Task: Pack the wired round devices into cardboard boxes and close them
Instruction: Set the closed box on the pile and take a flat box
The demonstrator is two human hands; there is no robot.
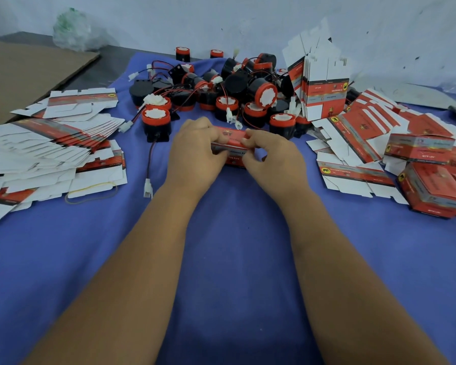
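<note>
A red printed cardboard box (233,147) is pinched by the curled left hand (195,151) and right hand (271,156), apparently being closed; tucking is judged next.

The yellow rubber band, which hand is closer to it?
Left. The left hand holds the red box nearer the rubber band; the right hand grips the box's far side.

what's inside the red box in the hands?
Cannot tell. Both the left hand and right hand grip the red box and cover its ends; only its printed outer faces show. Loose round devices lie behind it.
</note>
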